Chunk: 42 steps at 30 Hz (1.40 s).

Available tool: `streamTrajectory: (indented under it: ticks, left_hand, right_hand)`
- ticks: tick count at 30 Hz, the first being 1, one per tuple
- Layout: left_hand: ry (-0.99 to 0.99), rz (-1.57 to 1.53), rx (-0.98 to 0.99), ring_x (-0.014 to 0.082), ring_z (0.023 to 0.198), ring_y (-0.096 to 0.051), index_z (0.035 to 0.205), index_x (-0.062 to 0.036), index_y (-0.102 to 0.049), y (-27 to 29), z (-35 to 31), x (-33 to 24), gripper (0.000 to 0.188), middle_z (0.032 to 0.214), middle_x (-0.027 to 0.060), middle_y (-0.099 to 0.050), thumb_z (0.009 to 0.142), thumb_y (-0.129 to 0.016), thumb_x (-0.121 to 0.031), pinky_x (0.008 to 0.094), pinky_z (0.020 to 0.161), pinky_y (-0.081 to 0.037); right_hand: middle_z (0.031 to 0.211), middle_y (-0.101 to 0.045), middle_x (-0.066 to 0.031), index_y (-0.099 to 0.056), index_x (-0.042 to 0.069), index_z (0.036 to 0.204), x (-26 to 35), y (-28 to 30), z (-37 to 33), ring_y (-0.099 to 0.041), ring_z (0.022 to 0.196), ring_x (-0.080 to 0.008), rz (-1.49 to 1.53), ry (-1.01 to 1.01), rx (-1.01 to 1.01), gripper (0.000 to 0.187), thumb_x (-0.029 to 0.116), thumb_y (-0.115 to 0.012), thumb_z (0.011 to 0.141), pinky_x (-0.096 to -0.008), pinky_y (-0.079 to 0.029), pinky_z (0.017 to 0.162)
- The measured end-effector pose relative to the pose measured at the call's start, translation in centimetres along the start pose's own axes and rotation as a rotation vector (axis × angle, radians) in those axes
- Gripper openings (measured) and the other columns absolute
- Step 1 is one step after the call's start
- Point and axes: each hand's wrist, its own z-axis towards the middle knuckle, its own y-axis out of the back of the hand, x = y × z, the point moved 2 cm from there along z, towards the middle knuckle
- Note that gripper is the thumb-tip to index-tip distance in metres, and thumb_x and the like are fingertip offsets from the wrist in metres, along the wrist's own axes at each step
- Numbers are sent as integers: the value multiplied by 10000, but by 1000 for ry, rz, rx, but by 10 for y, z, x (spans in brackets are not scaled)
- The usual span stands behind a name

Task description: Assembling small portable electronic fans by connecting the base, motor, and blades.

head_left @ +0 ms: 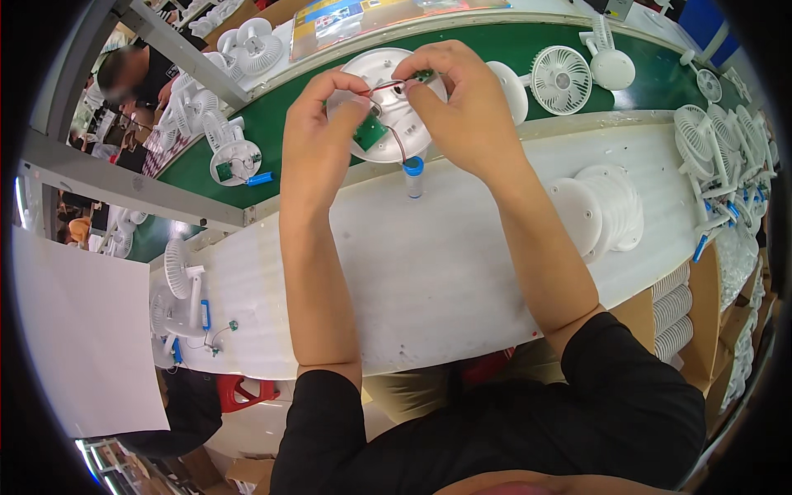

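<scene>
Both my hands work over a round white fan base [384,62] at the far side of the table. My left hand [323,124] pinches thin red and dark wires [386,85] between thumb and forefinger. From the other side my right hand [458,103] is closed, thumb against forefinger, on the same wires; their exact ends are too small to make out. A green circuit board [370,133] lies against the base beside my left thumb. Another bit of green board [424,75] shows under my right fingers. A wire runs down toward a blue cylindrical battery [414,166] near the base's lower edge.
Stacked white discs [606,210] stand to the right on the white tabletop [429,280]. Partly assembled fans crowd the right end, and a fan [177,268] with batteries stands at left. A green conveyor belt [528,62] carries more fans; a metal post [124,177] rises left.
</scene>
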Motion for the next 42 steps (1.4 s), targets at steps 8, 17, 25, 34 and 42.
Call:
streamTrajectory:
  ticks: [8,17,25,34,42]
  left_hand:
    - [-148,176,19,80,808,-539,961,-38,-581,-8,-3,-4,103,872,25,-596,905,-641,-101,241,690,-428]
    - [-56,-9,-215,67,713,-497,965,-32,-526,-21,-3,7,121,842,29,-598,919,-633,-62,238,613,-396]
    - [71,-228,-18,61,679,-516,1024,-51,-502,-23,-4,2,124,797,44,-626,941,-593,-47,237,564,-377]
    - [97,17,119,43,643,-483,1062,-74,-449,-10,-9,-9,163,776,53,-649,950,-561,-31,222,562,-347]
    - [-24,3,295,24,647,-470,1071,-57,-510,2,-9,-9,162,823,41,-672,943,-605,-28,200,560,-338]
  right_hand:
    - [1159,-579,-110,-758,18,992,3,1,-1,-607,1026,-205,10,-33,-10,169,124,-722,865,-303,-500,823]
    - [1035,-621,-141,-775,49,902,3,-3,1,-647,893,-264,-27,94,-117,116,126,-751,818,-361,-526,765]
    - [932,-647,-111,-778,49,897,9,-3,-3,-663,806,-248,-6,66,-181,98,88,-745,814,-340,-539,715]
    - [926,-652,-49,-770,48,901,12,3,-3,-638,818,-170,-84,37,-45,103,70,-753,801,-288,-506,678]
    - [893,-632,-22,-763,50,883,6,6,1,-623,783,-147,-14,188,75,87,51,-751,797,-271,-487,640]
